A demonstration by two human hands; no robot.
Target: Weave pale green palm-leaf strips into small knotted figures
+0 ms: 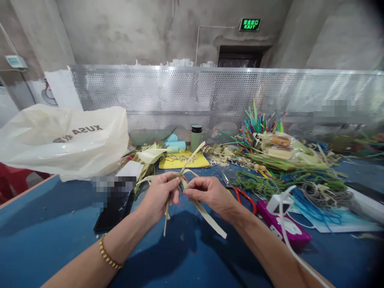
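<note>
Pale green flat leaf strips [207, 218] cross between my two hands above the blue table. My left hand [163, 192] is closed, pinching the strips where they meet, and a thin stalk hangs below its fingers. My right hand [208, 194] pinches a wide strip between thumb and fingers, close beside the left fingertips. One strip end points up and away, others stick out to the left and down to the right. The crossing itself is partly hidden by my fingers. Red-handled scissors [243, 198] lie just right of my right hand.
A black tablet-like device [114, 212] lies left, near a large white plastic bag [66, 140]. Behind are a yellow sheet [195, 160] and green bottle [196, 139]. Right are green cords [255, 182], a purple box [285, 228] and a white cable [283, 224]. A perforated metal screen [150, 92] stands behind.
</note>
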